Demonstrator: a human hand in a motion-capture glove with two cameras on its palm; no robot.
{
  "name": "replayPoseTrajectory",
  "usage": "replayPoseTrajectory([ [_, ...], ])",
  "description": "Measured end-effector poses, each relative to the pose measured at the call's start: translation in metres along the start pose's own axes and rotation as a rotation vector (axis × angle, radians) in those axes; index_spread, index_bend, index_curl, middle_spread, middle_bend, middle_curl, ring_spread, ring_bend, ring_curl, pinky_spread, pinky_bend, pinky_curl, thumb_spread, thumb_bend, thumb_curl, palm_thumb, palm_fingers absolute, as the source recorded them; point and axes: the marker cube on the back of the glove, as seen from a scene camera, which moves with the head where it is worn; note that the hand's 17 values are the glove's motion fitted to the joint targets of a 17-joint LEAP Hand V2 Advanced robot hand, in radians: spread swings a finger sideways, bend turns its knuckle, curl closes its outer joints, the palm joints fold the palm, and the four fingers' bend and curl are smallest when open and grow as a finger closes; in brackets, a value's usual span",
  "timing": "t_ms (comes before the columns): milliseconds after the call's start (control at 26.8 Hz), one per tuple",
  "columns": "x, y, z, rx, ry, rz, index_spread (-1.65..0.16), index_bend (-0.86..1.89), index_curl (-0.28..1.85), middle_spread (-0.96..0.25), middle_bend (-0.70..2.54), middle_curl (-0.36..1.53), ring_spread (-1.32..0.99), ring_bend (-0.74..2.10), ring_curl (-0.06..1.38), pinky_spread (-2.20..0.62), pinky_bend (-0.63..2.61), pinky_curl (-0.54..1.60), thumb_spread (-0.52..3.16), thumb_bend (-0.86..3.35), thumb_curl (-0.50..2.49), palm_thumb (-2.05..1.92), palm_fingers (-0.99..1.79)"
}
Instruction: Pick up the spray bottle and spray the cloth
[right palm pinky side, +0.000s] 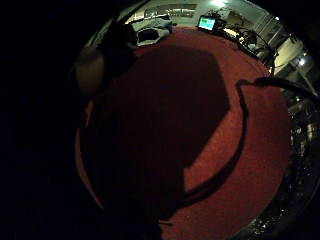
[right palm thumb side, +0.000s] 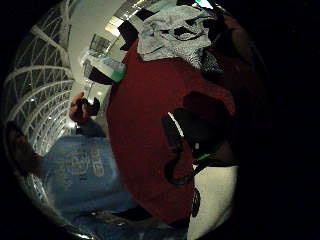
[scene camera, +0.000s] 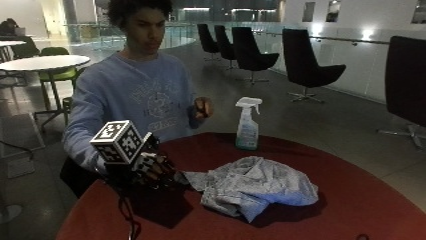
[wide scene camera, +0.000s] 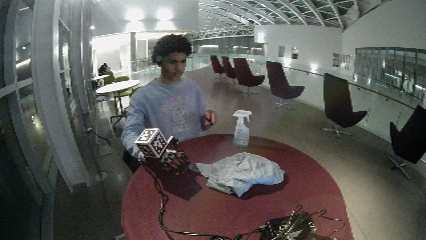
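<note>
A clear spray bottle (scene camera: 247, 124) with a white trigger head stands upright at the far edge of the round red table (scene camera: 346, 200), also seen in the wide outside view (wide scene camera: 241, 128) and in the thumb side palm view (right palm thumb side: 107, 67). A crumpled light grey cloth (scene camera: 256, 186) lies in the middle of the table (wide scene camera: 241, 171) (right palm thumb side: 175, 32). My gloved right hand (scene camera: 152, 171) hovers just over the table beside the cloth, apart from the bottle, its fingers loosely curled and holding nothing. The person's bare left hand (scene camera: 202, 107) is raised near the chest, gripping a small dark object.
A tangle of dark gear and cables (wide scene camera: 286, 227) lies at the table's near edge, with a cable running to my hand. Black chairs (scene camera: 303, 65) stand on the floor behind. A white table (scene camera: 43, 62) is at the back.
</note>
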Motion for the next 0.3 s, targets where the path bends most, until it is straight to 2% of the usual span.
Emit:
replayPoseTrajectory([
  [299,-0.0003,-0.0023,0.0052,-0.014,-0.017,-0.001,-0.33,0.16,0.37,-0.04,0.28,0.42,-0.03,0.38,0.35,0.2,0.14,0.22,1.12,-0.02,0.32,0.67,0.76],
])
